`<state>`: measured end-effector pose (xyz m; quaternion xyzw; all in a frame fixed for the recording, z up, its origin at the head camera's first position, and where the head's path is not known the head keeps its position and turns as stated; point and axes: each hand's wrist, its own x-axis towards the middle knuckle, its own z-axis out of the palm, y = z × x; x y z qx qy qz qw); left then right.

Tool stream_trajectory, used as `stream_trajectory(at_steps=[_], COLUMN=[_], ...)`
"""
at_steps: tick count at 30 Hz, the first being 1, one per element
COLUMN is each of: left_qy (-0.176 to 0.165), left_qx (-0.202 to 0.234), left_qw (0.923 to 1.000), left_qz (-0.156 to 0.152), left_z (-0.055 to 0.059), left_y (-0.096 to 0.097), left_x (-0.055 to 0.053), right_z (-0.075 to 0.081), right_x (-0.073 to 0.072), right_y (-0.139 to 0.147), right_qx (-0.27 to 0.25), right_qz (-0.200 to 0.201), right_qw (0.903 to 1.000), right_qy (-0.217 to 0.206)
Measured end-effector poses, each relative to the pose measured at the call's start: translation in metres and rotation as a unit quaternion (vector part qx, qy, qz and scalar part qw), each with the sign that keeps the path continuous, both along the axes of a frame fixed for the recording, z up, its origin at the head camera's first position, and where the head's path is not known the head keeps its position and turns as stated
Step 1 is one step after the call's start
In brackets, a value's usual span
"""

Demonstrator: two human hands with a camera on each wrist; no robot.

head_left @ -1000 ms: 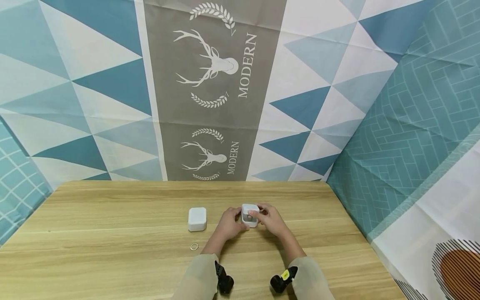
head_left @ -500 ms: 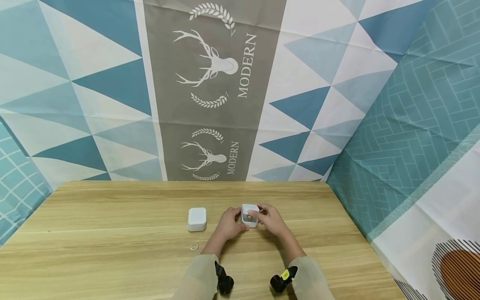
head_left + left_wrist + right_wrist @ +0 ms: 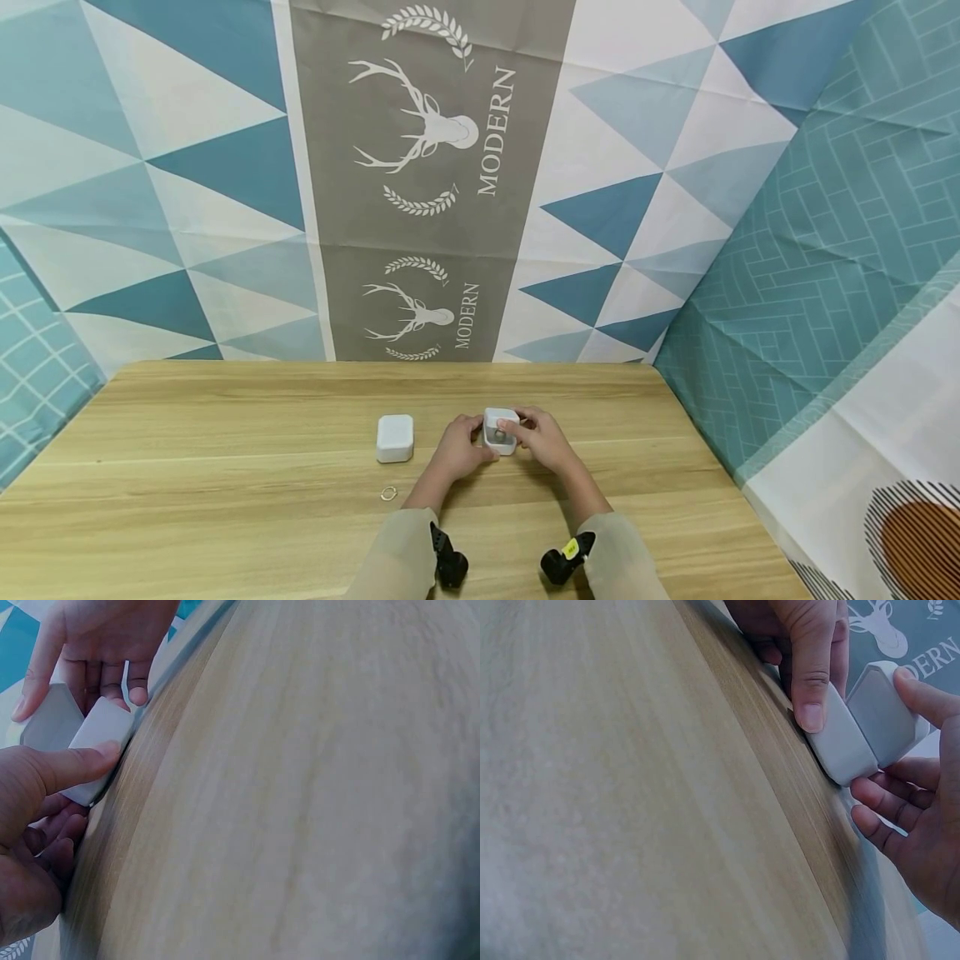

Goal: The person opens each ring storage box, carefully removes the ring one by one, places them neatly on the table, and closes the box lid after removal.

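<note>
A small white ring box [image 3: 501, 447] stands on the wooden table with its hinged lid [image 3: 885, 712] raised. My left hand [image 3: 457, 450] holds the lower half, its thumb pressed on the front wall in both wrist views. With my right hand [image 3: 549, 442] I hold the lid, thumb at its upper edge and fingers around the side and hinge area. A small greyish spot shows inside the box in the head view, too small to identify. Left of my left forearm a thin ring [image 3: 388, 493] lies flat on the table.
A second white box [image 3: 394, 438], closed, sits on the table [image 3: 225, 467] left of my left hand. Patterned cloth [image 3: 420, 167] hangs behind the table's far edge, and more cloth hangs along the right side.
</note>
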<state>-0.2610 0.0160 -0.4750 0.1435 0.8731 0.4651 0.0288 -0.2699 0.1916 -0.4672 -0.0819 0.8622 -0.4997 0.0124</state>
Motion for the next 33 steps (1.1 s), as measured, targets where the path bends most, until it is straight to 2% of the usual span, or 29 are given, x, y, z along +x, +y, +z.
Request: stream_trajectory(at_steps=[33], left_qy=[-0.006], left_qx=[-0.001], left_qw=[1.0000], left_qz=[0.001], left_z=[0.0003], left_y=[0.0003], left_x=[0.0002], right_z=[-0.0010], right_x=[-0.0002], right_y=[0.0004], right_qx=[-0.006], right_qz=[0.001], right_qw=[1.0000], right_qy=[0.000])
